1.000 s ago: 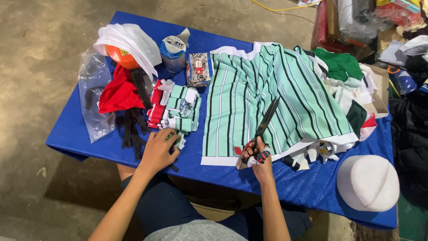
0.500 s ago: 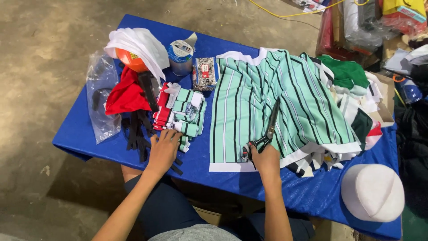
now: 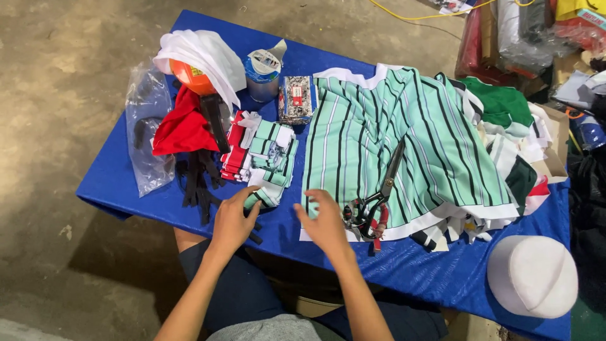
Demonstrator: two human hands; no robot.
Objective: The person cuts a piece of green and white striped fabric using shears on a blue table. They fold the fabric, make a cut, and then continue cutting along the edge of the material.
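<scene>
A blue-covered table [image 3: 435,265] holds a mint-green striped cloth [image 3: 404,139] spread across its middle. Large scissors [image 3: 379,199] with red-wrapped handles lie on the cloth's near edge, free of any hand. My right hand [image 3: 325,221] hovers just left of the scissor handles, fingers apart and empty. My left hand [image 3: 235,218] rests by the near end of a stack of small striped and red cloth pieces [image 3: 262,155], fingertips touching a folded green-striped piece.
Black straps [image 3: 199,180], a red cloth [image 3: 183,126], a clear plastic bag [image 3: 146,136], an orange ball under white fabric [image 3: 196,63], a tape roll [image 3: 262,72] and a small packet [image 3: 297,98] sit at left. A white cap [image 3: 533,275] lies near right; green and white scraps [image 3: 511,139] pile at right.
My right hand has let go of the scissors and moved left, leaving them lying on the striped cloth. My left hand has shifted right toward the stack of cloth pieces.
</scene>
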